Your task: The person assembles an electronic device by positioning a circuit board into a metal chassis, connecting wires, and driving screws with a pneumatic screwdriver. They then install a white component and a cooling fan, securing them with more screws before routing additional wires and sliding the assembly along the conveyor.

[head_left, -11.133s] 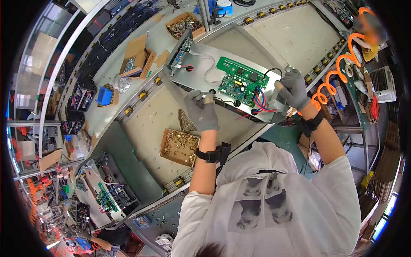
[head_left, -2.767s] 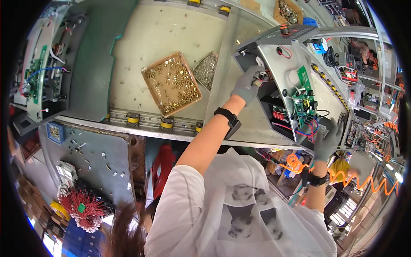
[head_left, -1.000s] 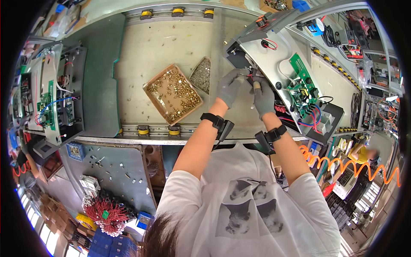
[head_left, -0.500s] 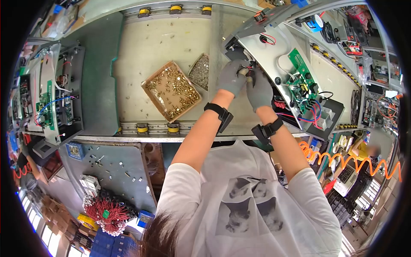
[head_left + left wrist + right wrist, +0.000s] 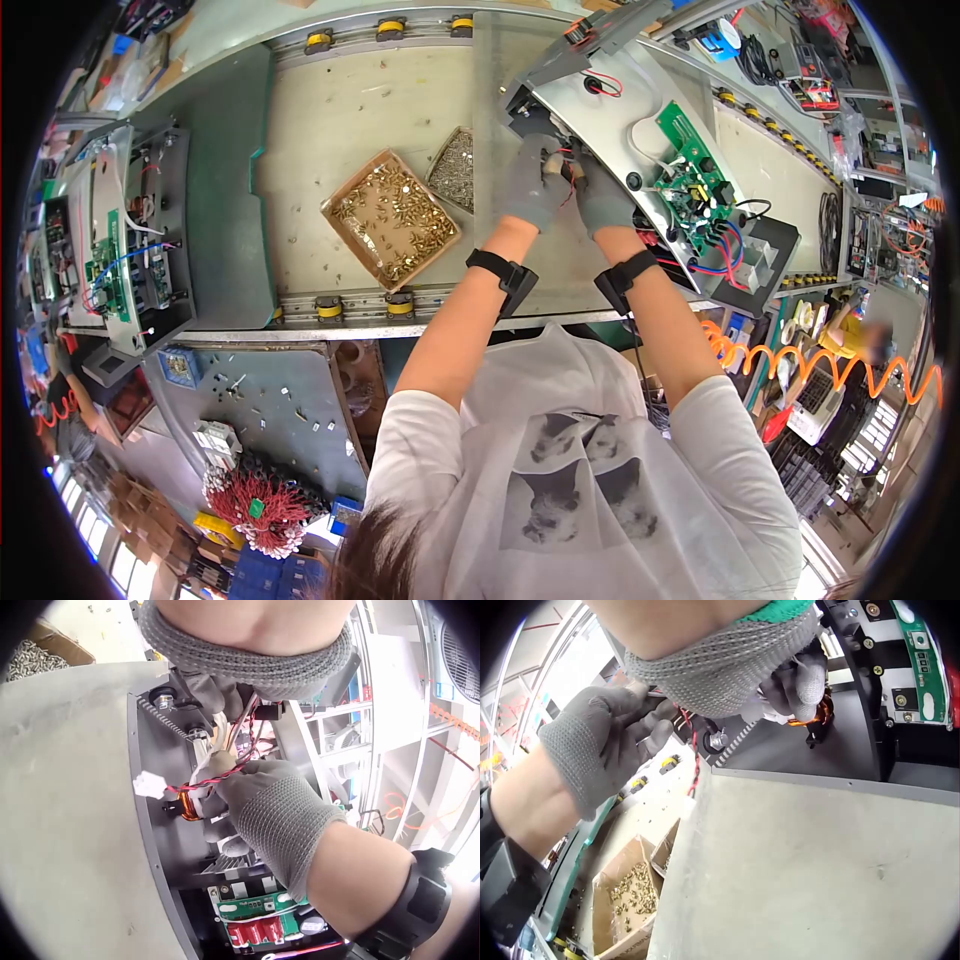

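Observation:
A metal unit's pale plate stands tilted, carrying a green circuit board. Both gloved hands meet at its open side. My right hand pinches a twisted red-black wire in the left wrist view; a white connector hangs at that wire's end beside a copper coil. Close by on the left, my left hand has its fingers bent round thin wires, partly covered by the glove. In the right wrist view, a red-black wire dangles between the hands.
On the bench left of the hands lie a cardboard box of brass screws and a smaller box of silver screws. A second unit stands far left. An orange coiled hose hangs at right, and red wires are bundled lower left.
The unit lay flatter earlier, with hands at its near edge, and later stood tilted. My right hand came from the unit's right end to join the left; both have since shifted slightly left.

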Tool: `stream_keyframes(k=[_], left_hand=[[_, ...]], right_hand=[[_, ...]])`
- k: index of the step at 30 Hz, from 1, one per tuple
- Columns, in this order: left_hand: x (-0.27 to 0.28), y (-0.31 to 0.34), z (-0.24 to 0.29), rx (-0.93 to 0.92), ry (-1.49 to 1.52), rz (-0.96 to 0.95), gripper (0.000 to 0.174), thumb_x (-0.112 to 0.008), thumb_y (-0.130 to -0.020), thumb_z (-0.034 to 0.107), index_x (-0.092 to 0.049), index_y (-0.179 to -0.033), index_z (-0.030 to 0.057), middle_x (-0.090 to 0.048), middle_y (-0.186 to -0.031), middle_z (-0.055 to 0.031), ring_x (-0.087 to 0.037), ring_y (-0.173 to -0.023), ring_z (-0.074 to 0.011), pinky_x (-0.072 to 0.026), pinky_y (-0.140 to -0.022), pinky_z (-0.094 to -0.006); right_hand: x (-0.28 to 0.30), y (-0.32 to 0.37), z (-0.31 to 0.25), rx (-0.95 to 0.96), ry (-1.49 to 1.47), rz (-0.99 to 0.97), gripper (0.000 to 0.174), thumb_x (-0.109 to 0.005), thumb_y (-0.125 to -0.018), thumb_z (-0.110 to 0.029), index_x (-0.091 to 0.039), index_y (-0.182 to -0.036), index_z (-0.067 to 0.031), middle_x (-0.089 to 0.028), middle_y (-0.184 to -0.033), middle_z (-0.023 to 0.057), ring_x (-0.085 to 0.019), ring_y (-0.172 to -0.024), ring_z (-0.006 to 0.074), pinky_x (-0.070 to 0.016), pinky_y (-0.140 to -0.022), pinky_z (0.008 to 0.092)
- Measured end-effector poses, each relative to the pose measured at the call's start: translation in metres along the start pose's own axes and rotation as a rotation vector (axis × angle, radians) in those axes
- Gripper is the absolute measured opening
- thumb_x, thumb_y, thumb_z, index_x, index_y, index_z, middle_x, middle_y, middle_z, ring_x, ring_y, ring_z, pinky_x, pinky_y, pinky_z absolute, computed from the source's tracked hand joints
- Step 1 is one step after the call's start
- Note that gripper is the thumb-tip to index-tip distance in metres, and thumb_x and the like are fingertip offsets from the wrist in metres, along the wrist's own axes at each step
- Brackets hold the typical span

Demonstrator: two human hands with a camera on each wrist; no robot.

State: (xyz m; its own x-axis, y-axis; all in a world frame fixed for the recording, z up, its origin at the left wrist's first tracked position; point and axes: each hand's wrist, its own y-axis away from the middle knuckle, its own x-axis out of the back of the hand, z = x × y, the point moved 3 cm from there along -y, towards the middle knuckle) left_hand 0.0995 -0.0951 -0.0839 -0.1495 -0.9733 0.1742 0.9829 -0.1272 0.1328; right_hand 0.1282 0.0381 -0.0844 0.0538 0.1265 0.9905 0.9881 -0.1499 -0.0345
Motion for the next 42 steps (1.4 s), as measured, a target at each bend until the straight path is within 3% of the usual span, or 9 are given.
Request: stream_keyframes(k=[7, 9, 13, 15, 24, 28, 30, 38, 42], left_hand=[[0.006, -0.005, 0.009, -0.510, -0.213, 0.083, 0.016, -0.053, -0.082, 0.012, -0.052, -0.097, 0.0062, -0.057, -0.087, -0.0119, -0.057, -0.082, -0.0300, -0.0459, -0.074, -0.0367], [0.006, -0.013, 0.003, -0.207, 0.331, -0.058, 0.018, -0.057, -0.078, 0.002, -0.052, -0.096, 0.0044, -0.055, -0.086, -0.0039, -0.054, -0.075, -0.0171, -0.0442, -0.071, -0.0302], [0.014, -0.030, -0.012, -0.129, 0.602, -0.260, 0.020, -0.057, -0.079, 0.002, -0.052, -0.097, 0.0051, -0.053, -0.085, -0.0009, -0.050, -0.074, -0.0108, -0.0433, -0.071, -0.0268], [0.019, -0.033, -0.025, 0.227, 1.012, -0.503, 0.023, -0.059, -0.078, 0.000, -0.052, -0.099, 0.0048, -0.053, -0.085, -0.0017, -0.051, -0.077, -0.0098, -0.0428, -0.071, -0.0228], [0.036, -0.041, -0.033, 0.306, 0.362, -0.242, 0.027, -0.065, -0.075, 0.000, -0.054, -0.099, 0.0044, -0.059, -0.081, -0.0010, -0.053, -0.069, -0.0080, -0.0440, -0.062, -0.0215], [0.029, -0.033, -0.037, 0.476, 0.757, -0.273, 0.024, -0.065, -0.075, -0.002, -0.054, -0.096, 0.0052, -0.058, -0.078, 0.0005, -0.053, -0.066, -0.0073, -0.0447, -0.063, -0.0209], [0.022, -0.027, -0.024, 0.169, 0.785, -0.338, 0.021, -0.062, -0.076, -0.004, -0.052, -0.092, 0.0059, -0.057, -0.081, -0.0005, -0.054, -0.072, -0.0073, -0.0450, -0.066, -0.0208], [0.029, -0.012, -0.002, -0.111, 0.351, -0.294, 0.022, -0.054, -0.071, -0.010, -0.054, -0.088, 0.0042, -0.057, -0.088, -0.0034, -0.056, -0.084, -0.0129, -0.0447, -0.079, -0.0244], [0.028, -0.006, 0.026, -0.253, 0.166, -0.193, 0.018, -0.053, -0.069, -0.009, -0.055, -0.082, 0.0030, -0.056, -0.083, -0.0047, -0.055, -0.081, -0.0130, -0.0441, -0.082, -0.0248]], right_hand=[[-0.005, -0.009, -0.007, 0.071, 0.241, -0.014, 0.025, -0.057, -0.076, -0.012, -0.061, -0.101, -0.0094, -0.061, -0.100, 0.0149, -0.058, -0.096, 0.0336, -0.0465, -0.082, 0.0418], [-0.005, -0.010, -0.006, 0.077, 0.247, -0.029, 0.022, -0.058, -0.076, -0.014, -0.061, -0.097, -0.0082, -0.061, -0.098, 0.0156, -0.058, -0.094, 0.0341, -0.0471, -0.080, 0.0422], [-0.010, -0.006, -0.002, 0.042, 0.147, -0.069, 0.027, -0.056, -0.076, -0.011, -0.058, -0.103, -0.0089, -0.059, -0.104, 0.0165, -0.056, -0.098, 0.0344, -0.0458, -0.083, 0.0426], [-0.021, -0.006, -0.003, 0.024, 0.128, -0.130, 0.032, -0.056, -0.076, -0.009, -0.057, -0.108, -0.0095, -0.057, -0.109, 0.0175, -0.055, -0.103, 0.0346, -0.0444, -0.086, 0.0425], [-0.008, -0.010, -0.008, -0.038, -0.096, -0.164, 0.037, -0.059, -0.078, -0.026, -0.057, -0.107, -0.0044, -0.058, -0.107, 0.0197, -0.054, -0.102, 0.0352, -0.0437, -0.088, 0.0399], [-0.011, -0.010, -0.006, 0.051, -0.066, -0.248, 0.037, -0.054, -0.081, -0.032, -0.059, -0.106, -0.0049, -0.059, -0.102, 0.0208, -0.056, -0.096, 0.0370, -0.0441, -0.085, 0.0418], [-0.012, -0.013, -0.002, 0.087, -0.138, -0.161, 0.035, -0.052, -0.083, -0.032, -0.060, -0.104, -0.0064, -0.061, -0.094, 0.0207, -0.058, -0.089, 0.0382, -0.0460, -0.080, 0.0442], [-0.017, -0.021, -0.003, 0.049, 0.009, -0.475, 0.041, -0.047, -0.086, -0.036, -0.054, -0.114, -0.0079, -0.056, -0.115, 0.0192, -0.056, -0.102, 0.0350, -0.0444, -0.088, 0.0415], [-0.019, -0.016, -0.013, -0.083, 0.206, -0.279, 0.038, -0.049, -0.084, -0.038, -0.062, -0.102, -0.0072, -0.063, -0.100, 0.0177, -0.061, -0.091, 0.0341, -0.0475, -0.081, 0.0446]])
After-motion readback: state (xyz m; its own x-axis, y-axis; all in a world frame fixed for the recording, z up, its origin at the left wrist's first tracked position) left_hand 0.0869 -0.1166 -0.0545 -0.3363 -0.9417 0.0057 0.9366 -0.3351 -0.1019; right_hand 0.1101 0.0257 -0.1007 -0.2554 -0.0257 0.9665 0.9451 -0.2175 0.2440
